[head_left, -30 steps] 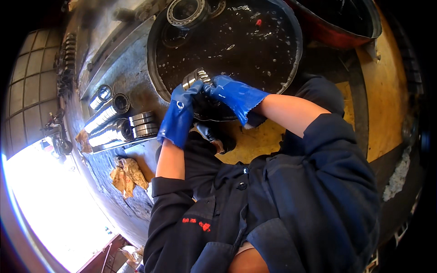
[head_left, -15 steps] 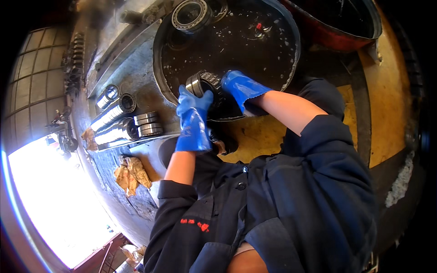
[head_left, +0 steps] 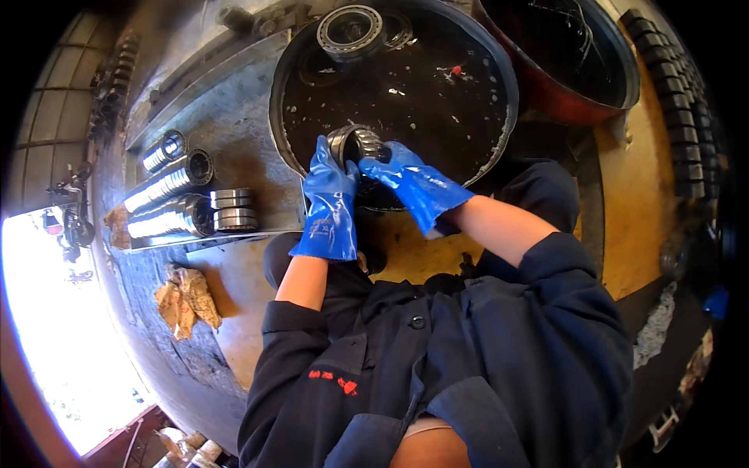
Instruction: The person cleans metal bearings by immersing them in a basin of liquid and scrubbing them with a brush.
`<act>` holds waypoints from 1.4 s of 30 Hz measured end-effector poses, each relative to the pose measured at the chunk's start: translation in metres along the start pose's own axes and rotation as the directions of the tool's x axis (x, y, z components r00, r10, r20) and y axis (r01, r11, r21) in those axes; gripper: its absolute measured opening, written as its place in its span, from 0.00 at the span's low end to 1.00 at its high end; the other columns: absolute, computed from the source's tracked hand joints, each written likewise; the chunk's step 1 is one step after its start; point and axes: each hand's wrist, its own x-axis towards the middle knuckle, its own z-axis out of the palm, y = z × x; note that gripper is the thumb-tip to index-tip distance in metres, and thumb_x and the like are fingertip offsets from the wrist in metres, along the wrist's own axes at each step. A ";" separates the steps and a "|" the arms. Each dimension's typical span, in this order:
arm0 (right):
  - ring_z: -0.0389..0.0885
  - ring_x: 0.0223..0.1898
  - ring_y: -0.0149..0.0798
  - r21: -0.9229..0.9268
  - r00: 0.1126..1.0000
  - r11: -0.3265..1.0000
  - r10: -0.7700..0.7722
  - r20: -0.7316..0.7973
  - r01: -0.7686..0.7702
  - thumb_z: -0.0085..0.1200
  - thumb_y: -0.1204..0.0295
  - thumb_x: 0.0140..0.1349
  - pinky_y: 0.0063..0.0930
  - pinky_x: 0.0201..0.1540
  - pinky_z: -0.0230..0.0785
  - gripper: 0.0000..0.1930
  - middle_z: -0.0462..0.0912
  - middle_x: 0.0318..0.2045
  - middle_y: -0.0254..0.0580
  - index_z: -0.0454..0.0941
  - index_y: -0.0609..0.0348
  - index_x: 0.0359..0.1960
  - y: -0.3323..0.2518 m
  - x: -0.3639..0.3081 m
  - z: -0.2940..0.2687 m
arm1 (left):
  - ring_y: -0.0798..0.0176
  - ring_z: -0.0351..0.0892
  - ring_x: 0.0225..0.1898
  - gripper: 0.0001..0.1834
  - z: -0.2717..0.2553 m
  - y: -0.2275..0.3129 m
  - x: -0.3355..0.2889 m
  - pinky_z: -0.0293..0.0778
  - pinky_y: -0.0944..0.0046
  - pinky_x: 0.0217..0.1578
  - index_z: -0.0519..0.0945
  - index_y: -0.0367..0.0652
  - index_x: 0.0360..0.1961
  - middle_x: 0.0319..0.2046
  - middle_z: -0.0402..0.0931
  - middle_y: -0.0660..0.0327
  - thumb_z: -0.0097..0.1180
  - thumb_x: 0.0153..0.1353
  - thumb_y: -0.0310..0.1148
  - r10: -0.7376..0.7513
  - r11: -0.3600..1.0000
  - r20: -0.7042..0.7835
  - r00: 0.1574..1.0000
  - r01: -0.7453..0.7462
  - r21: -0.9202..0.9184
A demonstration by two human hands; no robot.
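Note:
Both my hands wear long blue rubber gloves. Between them, over the near edge of a round drum (head_left: 275, 117) of dark liquid, is a steel roller bearing (head_left: 355, 140). My left hand (head_left: 331, 181) is closed around its smooth ring on the left side. On the right side, where the rollers show, the fingers of my right hand (head_left: 402, 175) are closed against it. The bearing's underside is hidden by the gloves. A larger bearing (head_left: 351, 35) sits at the drum's far edge, with another ring (head_left: 396, 31) partly in the liquid beside it.
Left of the drum, a metal tray (head_left: 261, 144) bears rows of bearings (head_left: 175, 181) and a short stack of bearings (head_left: 234, 210). Crumpled brown paper (head_left: 187, 300) lies nearer me. A red tub (head_left: 573, 105) stands at the far right, with black ribbed parts (head_left: 675, 109) beyond.
My right hand has come in to the left and now grips the bearing's roller side more closely. The bearing is still in my left hand. The whole view has shifted slightly.

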 end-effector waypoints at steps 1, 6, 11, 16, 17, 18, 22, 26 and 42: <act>0.87 0.58 0.55 0.052 0.994 0.998 0.051 -0.095 -0.046 0.72 0.49 0.58 0.41 0.62 0.79 0.46 0.85 0.58 0.66 0.71 0.76 0.67 -0.012 -0.004 0.023 | 0.40 0.89 0.50 0.51 0.011 -0.015 -0.005 0.85 0.47 0.53 0.56 0.45 0.82 0.62 0.80 0.39 0.66 0.65 0.53 0.097 0.991 -0.143 0.985 -0.108 -0.076; 0.83 0.63 0.65 0.037 0.811 0.983 0.167 -0.561 -0.177 0.66 0.63 0.61 0.49 0.65 0.78 0.40 0.81 0.60 0.74 0.65 0.72 0.71 -0.014 0.026 0.075 | 0.41 0.90 0.49 0.47 0.000 0.008 0.001 0.85 0.45 0.51 0.52 0.50 0.84 0.60 0.79 0.42 0.60 0.70 0.50 -0.017 0.999 0.058 0.998 0.019 -0.035; 0.85 0.50 0.52 -0.515 0.991 0.849 -0.136 0.007 0.120 0.65 0.64 0.62 0.43 0.55 0.77 0.25 0.87 0.48 0.58 0.78 0.67 0.57 0.005 0.075 0.044 | 0.36 0.84 0.61 0.49 -0.024 0.009 0.016 0.79 0.43 0.62 0.53 0.52 0.84 0.66 0.76 0.39 0.60 0.66 0.46 -0.203 0.969 0.274 0.940 0.233 -0.079; 0.85 0.45 0.39 -0.424 0.912 0.886 0.317 0.259 -0.188 0.63 0.62 0.65 0.36 0.53 0.76 0.20 0.91 0.48 0.44 0.89 0.58 0.55 -0.102 0.114 0.030 | 0.36 0.82 0.63 0.46 -0.031 -0.001 0.021 0.77 0.43 0.65 0.58 0.50 0.82 0.66 0.76 0.37 0.58 0.63 0.44 -0.194 0.969 0.301 0.934 0.230 -0.089; 0.85 0.43 0.38 -0.573 0.949 0.804 0.283 0.136 -0.158 0.64 0.60 0.64 0.36 0.50 0.76 0.19 0.91 0.46 0.44 0.90 0.58 0.51 -0.072 0.142 0.009 | 0.36 0.84 0.61 0.46 -0.029 0.016 0.026 0.78 0.44 0.63 0.58 0.49 0.82 0.64 0.77 0.38 0.58 0.64 0.45 -0.144 0.978 0.277 0.950 0.180 -0.108; 0.85 0.42 0.38 -0.706 0.968 0.691 0.248 0.032 -0.153 0.64 0.59 0.64 0.36 0.47 0.76 0.18 0.91 0.44 0.45 0.91 0.59 0.48 -0.048 0.153 -0.005 | 0.37 0.85 0.60 0.45 -0.021 0.025 0.027 0.80 0.44 0.61 0.58 0.48 0.82 0.63 0.79 0.39 0.58 0.65 0.46 -0.109 0.982 0.266 0.958 0.145 -0.119; 0.88 0.53 0.50 -0.375 0.989 0.925 0.104 0.107 -0.057 0.57 0.59 0.68 0.49 0.57 0.76 0.21 0.89 0.53 0.57 0.88 0.62 0.52 -0.063 0.076 0.040 | 0.39 0.85 0.59 0.44 -0.026 -0.010 0.025 0.80 0.44 0.61 0.60 0.49 0.81 0.62 0.80 0.40 0.58 0.65 0.48 -0.214 0.963 0.260 0.941 0.248 -0.106; 0.77 0.68 0.65 -0.507 0.956 0.840 0.044 -0.291 -0.193 0.65 0.41 0.61 0.51 0.70 0.71 0.53 0.77 0.67 0.71 0.57 0.61 0.80 0.026 0.022 0.058 | 0.40 0.86 0.59 0.43 -0.013 -0.003 0.023 0.80 0.44 0.62 0.61 0.51 0.80 0.62 0.80 0.41 0.57 0.65 0.49 -0.176 0.968 0.229 0.957 0.211 -0.136; 0.75 0.70 0.62 -0.416 0.977 0.908 -0.042 -0.211 -0.051 0.66 0.49 0.60 0.49 0.73 0.69 0.50 0.73 0.70 0.68 0.58 0.63 0.78 0.028 0.031 0.057 | 0.40 0.86 0.59 0.44 -0.010 -0.010 0.022 0.79 0.45 0.61 0.61 0.55 0.80 0.62 0.80 0.41 0.60 0.65 0.48 -0.204 0.959 0.236 0.950 0.242 -0.145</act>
